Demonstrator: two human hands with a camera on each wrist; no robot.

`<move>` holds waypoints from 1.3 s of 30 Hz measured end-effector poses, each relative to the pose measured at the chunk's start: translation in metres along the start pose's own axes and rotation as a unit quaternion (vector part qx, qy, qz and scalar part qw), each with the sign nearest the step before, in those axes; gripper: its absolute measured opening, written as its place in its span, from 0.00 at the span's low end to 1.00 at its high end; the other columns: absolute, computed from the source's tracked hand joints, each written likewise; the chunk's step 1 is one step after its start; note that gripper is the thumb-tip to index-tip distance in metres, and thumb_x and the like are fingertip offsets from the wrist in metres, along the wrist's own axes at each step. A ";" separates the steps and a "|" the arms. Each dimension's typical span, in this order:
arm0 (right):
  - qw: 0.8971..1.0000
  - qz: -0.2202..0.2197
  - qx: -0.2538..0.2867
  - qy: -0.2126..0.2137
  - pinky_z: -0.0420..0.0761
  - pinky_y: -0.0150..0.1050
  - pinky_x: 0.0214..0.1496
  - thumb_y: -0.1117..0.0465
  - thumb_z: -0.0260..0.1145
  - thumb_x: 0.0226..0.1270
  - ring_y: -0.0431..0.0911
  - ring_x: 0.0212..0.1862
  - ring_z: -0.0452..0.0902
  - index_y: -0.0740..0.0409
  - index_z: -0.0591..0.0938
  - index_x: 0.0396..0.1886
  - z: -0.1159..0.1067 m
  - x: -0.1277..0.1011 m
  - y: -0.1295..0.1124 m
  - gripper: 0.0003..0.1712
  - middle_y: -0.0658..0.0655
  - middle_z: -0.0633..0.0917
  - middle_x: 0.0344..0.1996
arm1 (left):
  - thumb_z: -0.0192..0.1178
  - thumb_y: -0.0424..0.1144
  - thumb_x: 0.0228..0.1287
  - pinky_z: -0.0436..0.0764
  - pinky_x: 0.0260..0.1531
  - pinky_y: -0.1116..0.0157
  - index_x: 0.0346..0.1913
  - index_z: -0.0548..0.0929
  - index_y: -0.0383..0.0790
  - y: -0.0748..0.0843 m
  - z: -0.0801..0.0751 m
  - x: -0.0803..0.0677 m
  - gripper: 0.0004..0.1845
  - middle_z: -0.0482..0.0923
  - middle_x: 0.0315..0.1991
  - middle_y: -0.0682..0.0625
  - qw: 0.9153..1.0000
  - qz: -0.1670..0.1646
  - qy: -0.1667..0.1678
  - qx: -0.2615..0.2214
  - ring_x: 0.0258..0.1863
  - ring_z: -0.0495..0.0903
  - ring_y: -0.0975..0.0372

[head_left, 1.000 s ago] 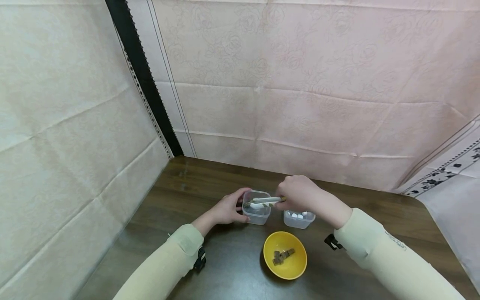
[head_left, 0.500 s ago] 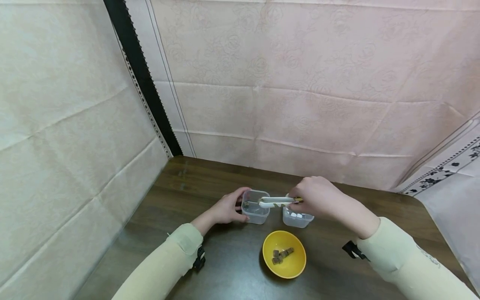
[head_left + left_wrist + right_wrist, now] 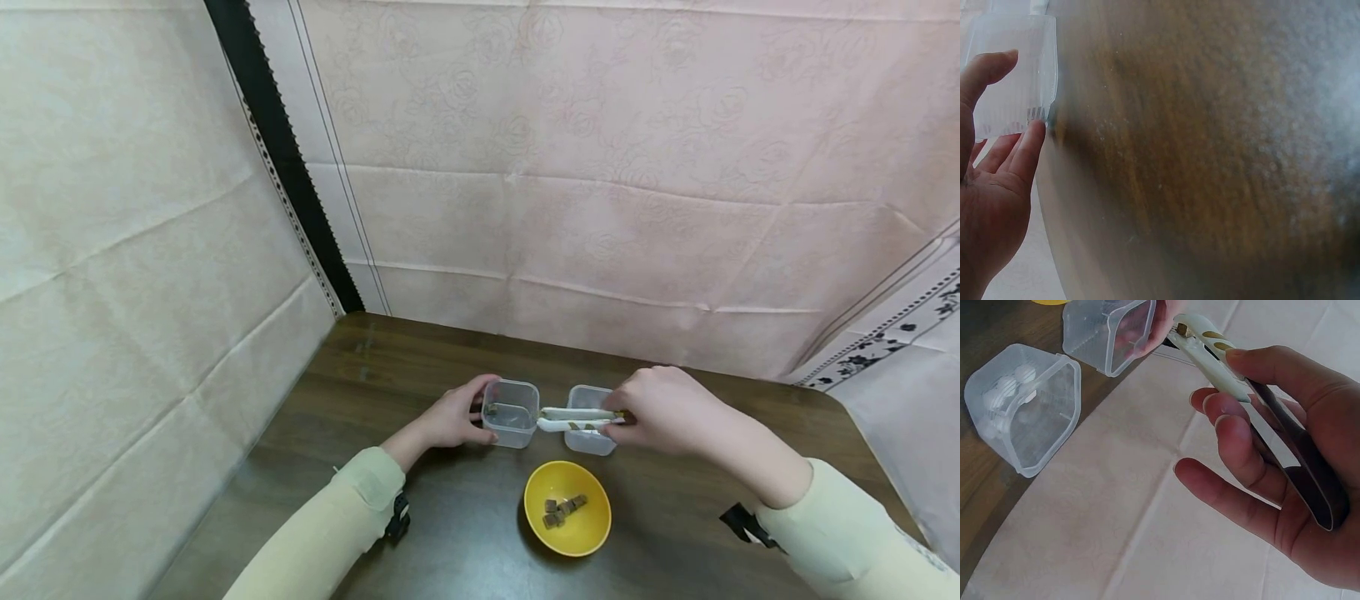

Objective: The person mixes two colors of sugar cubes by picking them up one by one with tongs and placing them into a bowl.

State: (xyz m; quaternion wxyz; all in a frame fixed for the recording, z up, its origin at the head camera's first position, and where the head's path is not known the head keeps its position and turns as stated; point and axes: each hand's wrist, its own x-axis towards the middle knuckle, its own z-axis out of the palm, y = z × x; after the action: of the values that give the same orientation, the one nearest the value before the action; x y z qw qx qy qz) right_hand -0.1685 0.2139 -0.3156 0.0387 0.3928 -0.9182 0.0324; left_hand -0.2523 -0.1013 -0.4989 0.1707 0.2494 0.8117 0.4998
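My left hand (image 3: 448,415) grips a clear plastic container (image 3: 512,392) by its left side, with thumb and fingers spread along its wall. In the left wrist view the thumb lies across the container's (image 3: 1032,37) wall. My right hand (image 3: 660,412) holds a pair of tongs (image 3: 573,425) with pale, leaf-patterned ends and a metal back. Their tips point left, over the second clear container (image 3: 588,396). Several white pieces (image 3: 1025,374) lie in that container. A small brown spot shows by the tongs' (image 3: 1210,359) tips; I cannot tell whether they pinch anything.
A yellow bowl (image 3: 536,521) with several brown cubes (image 3: 558,512) stands nearer me, in front of the two containers. The dark wooden table (image 3: 420,358) meets pale patterned cloth (image 3: 600,208) at the back and sides.
My right hand has drawn the tongs out from over the left container and moved right, to over the second one. The left hand stays on its container.
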 end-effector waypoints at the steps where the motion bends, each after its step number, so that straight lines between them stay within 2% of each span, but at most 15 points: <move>1: 1.000 -0.001 0.000 0.000 0.55 0.30 0.21 0.57 0.76 0.62 0.30 0.21 0.55 0.39 0.73 0.17 0.000 -0.002 0.000 0.22 0.35 0.63 0.15 | 0.77 0.26 0.60 0.80 0.67 0.49 0.81 0.64 0.46 0.000 0.000 0.000 0.48 0.69 0.76 0.39 1.000 0.000 0.000 0.000 0.75 0.72 0.44; 12: 1.000 0.002 0.005 -0.008 0.52 0.29 0.21 0.56 0.79 0.59 0.29 0.21 0.53 0.38 0.71 0.15 0.003 -0.029 -0.001 0.25 0.33 0.60 0.16 | 0.77 0.26 0.60 0.81 0.66 0.49 0.80 0.64 0.45 -0.001 0.000 0.000 0.48 0.68 0.75 0.38 1.000 0.009 -0.003 0.000 0.73 0.73 0.44; 19: 1.000 -0.002 0.005 -0.025 0.53 0.29 0.21 0.56 0.80 0.57 0.29 0.21 0.52 0.38 0.71 0.14 0.009 -0.039 -0.003 0.25 0.33 0.58 0.15 | 0.77 0.27 0.60 0.81 0.66 0.53 0.80 0.63 0.47 -0.001 -0.001 0.001 0.49 0.68 0.76 0.41 1.000 -0.004 -0.002 0.009 0.74 0.73 0.48; 28: 0.997 0.018 0.008 -0.077 0.55 0.31 0.22 0.55 0.81 0.54 0.32 0.21 0.53 0.38 0.74 0.14 0.017 -0.041 -0.011 0.22 0.34 0.61 0.15 | 0.77 0.28 0.60 0.81 0.66 0.49 0.80 0.63 0.45 0.001 -0.001 -0.001 0.48 0.68 0.76 0.38 1.000 0.004 -0.004 0.001 0.73 0.73 0.43; 33: 0.995 0.016 -0.002 -0.103 0.58 0.32 0.22 0.55 0.81 0.55 0.33 0.21 0.55 0.38 0.77 0.13 0.020 -0.037 -0.016 0.21 0.35 0.64 0.14 | 0.77 0.28 0.61 0.81 0.66 0.50 0.80 0.63 0.45 0.000 -0.001 -0.001 0.48 0.68 0.76 0.39 1.000 0.001 -0.004 0.007 0.73 0.73 0.44; 39: 0.991 0.017 -0.027 -0.128 0.58 0.33 0.21 0.53 0.83 0.54 0.35 0.20 0.55 0.40 0.75 0.12 0.024 -0.033 -0.020 0.24 0.37 0.63 0.13 | 0.77 0.28 0.61 0.81 0.66 0.52 0.80 0.63 0.46 -0.001 -0.001 0.000 0.48 0.67 0.77 0.40 1.000 -0.002 -0.005 0.012 0.74 0.73 0.46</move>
State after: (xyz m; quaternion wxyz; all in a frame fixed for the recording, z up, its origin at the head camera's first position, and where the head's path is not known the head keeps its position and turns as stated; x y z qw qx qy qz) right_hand -0.1318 0.2217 -0.3418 -0.0686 0.3773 -0.9226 -0.0420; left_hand -0.2528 -0.1023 -0.4999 0.1724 0.2522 0.8171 0.4889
